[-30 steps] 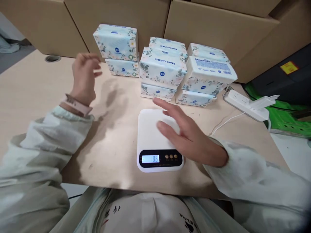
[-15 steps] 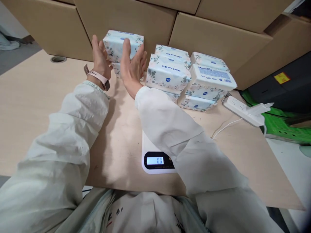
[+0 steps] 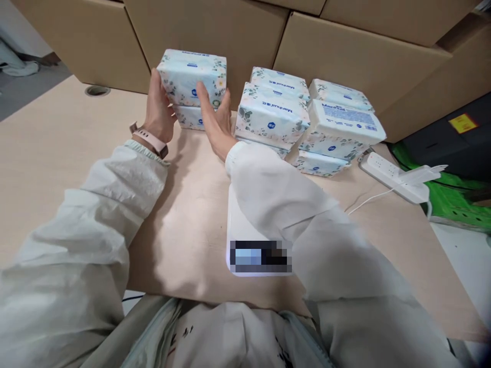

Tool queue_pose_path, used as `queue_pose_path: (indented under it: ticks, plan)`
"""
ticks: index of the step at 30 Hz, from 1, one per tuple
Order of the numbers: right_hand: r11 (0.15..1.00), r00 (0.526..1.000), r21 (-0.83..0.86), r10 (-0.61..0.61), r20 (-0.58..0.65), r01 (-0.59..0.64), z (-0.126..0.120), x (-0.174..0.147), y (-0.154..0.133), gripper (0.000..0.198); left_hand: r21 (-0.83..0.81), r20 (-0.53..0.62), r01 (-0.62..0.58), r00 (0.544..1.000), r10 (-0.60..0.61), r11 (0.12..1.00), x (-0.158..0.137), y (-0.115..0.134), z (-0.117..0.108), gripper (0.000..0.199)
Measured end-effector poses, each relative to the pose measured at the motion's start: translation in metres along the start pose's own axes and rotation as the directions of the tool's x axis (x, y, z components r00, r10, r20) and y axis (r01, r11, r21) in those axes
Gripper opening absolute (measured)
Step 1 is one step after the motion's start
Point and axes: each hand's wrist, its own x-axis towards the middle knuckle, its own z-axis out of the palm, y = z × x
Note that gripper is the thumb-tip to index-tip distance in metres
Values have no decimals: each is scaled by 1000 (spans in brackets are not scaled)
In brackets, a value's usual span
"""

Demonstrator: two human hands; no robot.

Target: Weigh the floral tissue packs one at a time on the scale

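Note:
At the back left, one tissue pack (image 3: 192,76) with a floral print sits on top of a lower tissue pack (image 3: 187,117). My left hand (image 3: 159,112) is against the left side of this stack, its thumb along the upper pack's edge. On the stack's right side, my right hand (image 3: 217,120) presses with its thumb across the front and its fingers along the side. Both hands clasp the packs between them; some fingertips are hidden. A white digital scale (image 3: 238,220) lies below my right forearm, its display blurred out and its right part covered by the sleeve.
More stacked tissue packs (image 3: 272,115) stand right of my right hand, with another stack (image 3: 341,125) beside them. Cardboard boxes (image 3: 215,30) line the back edge of the table. A white power strip (image 3: 395,176) with a cable lies at the right, near a green crate (image 3: 460,204).
My hands have moved lower and closed in on the stack's sides, with the fingers less spread. The view has shifted slightly, and the scale's display is now blurred.

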Motion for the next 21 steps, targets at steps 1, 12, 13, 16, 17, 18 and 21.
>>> queue_pose_path:
  ticks: [1, 12, 13, 16, 17, 18, 21]
  plan:
    - [1000, 1000, -15, -4, -22, 3, 2, -9, -1, 126, 3, -5, -17, 1000, 17, 1000, -10, 0, -6, 43]
    - [973, 945, -57, -203, 256, 225, -67, -135, -43, 98, 131, 243, -556, 821, 517, 821, -162, 42, -18, 30]
    - [962, 930, -46, -248, 273, 270, -85, -154, -43, 89, 138, 303, -589, 791, 532, 796, -185, 43, -15, 39]
    - [951, 942, -163, -215, 256, 262, -134, -212, -26, 81, 215, 410, -591, 777, 477, 777, -247, 33, -9, 49]
    - [950, 954, -205, -188, 233, 237, -148, -229, -15, 83, 259, 455, -577, 780, 430, 774, -263, 27, -9, 51]
    - [947, 963, -237, -169, 210, 218, -160, -243, -2, 84, 307, 507, -563, 779, 369, 767, -275, 19, -9, 53]
    - [934, 974, -303, -140, 176, 189, -184, -270, 38, 84, 438, 634, -506, 760, 144, 743, -292, -4, -12, 59]
